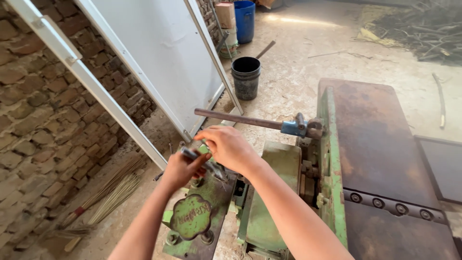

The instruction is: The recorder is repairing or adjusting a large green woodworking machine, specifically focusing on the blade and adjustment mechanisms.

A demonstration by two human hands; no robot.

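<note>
Gripped in the left hand [180, 169], a grey metal tool [204, 162] was pinched at its upper end by the right hand [230, 147], just above the green machine [276, 168]. A slip could be caused by the loose grip, dropping it into the mechanism.

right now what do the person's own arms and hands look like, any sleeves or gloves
Both forearms are bare as far as the frame shows, with no sleeves in view. The left hand and right hand wear no gloves; no rings, watch or bands are visible.
</note>
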